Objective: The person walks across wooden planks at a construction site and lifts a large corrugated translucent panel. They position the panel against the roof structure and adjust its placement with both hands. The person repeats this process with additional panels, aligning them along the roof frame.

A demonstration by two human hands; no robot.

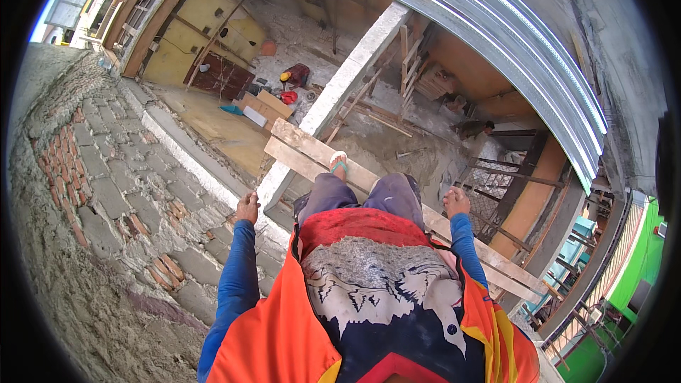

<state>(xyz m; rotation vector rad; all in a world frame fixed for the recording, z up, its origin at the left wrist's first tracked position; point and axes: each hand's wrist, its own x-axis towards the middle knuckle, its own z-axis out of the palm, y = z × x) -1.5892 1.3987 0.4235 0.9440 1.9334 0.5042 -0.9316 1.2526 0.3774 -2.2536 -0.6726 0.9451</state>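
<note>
My left hand (pixel 247 208) hangs beside the top of a brick wall (pixel 113 191) faced with rough mortar. Its fingers are loosely bent and apart, with nothing visible in them. On the other side my right hand (pixel 456 203) is held out over the drop, fingers apart and holding nothing. Below me, wooden planks (pixel 305 149) lie across a pale concrete beam (pixel 355 71). One foot in a sandal (pixel 339 162) stands on them; the other foot is hidden.
Far down, a person in a yellow helmet (pixel 286 76) crouches near cardboard (pixel 266 107). Another person (pixel 474 128) is at the lower right. Long metal sheets (pixel 496 28) curve across the upper right. A wooden ladder-like frame (pixel 411 64) leans by the beam.
</note>
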